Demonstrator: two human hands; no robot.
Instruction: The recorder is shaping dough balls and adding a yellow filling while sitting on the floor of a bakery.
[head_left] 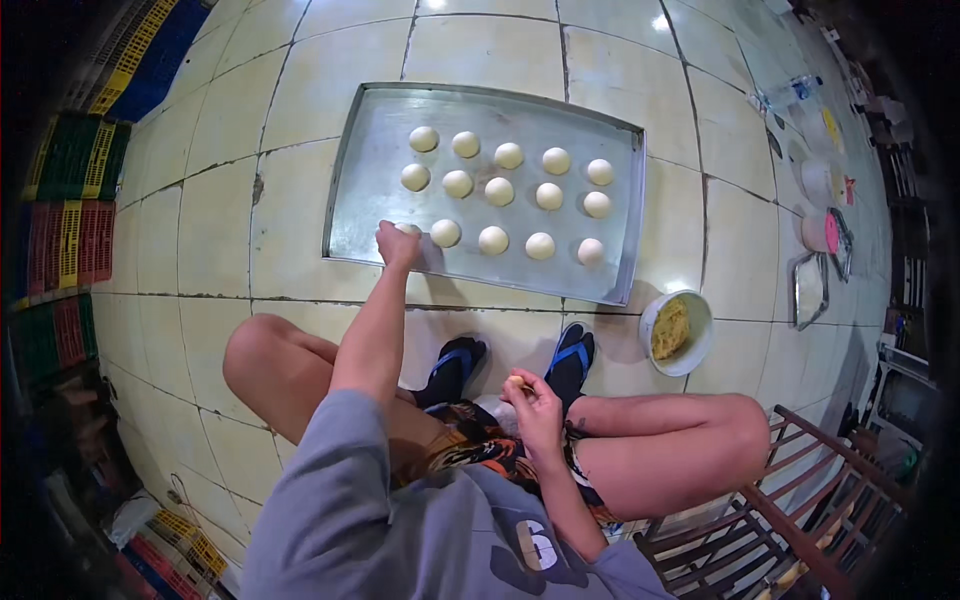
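Your left hand (397,243) reaches out to the near left corner of the metal tray (375,170), which lies on the tiled floor (210,230). The grip of this hand is closed over a dough ball (408,229) that sits close to the tray's near rim; only a small part of the ball shows past your fingers. The other dough balls (499,191) stand in three rows, each apart from its neighbours, and the far left part and the right strip of the tray are bare metal. Your right hand (537,402) stays near your lap, fingers curled around a small piece of dough (516,381). Your sandals (570,360) are just before the near tray edge. A white bowl (690,352) with yellow filling stands beside the tray's near right corner.
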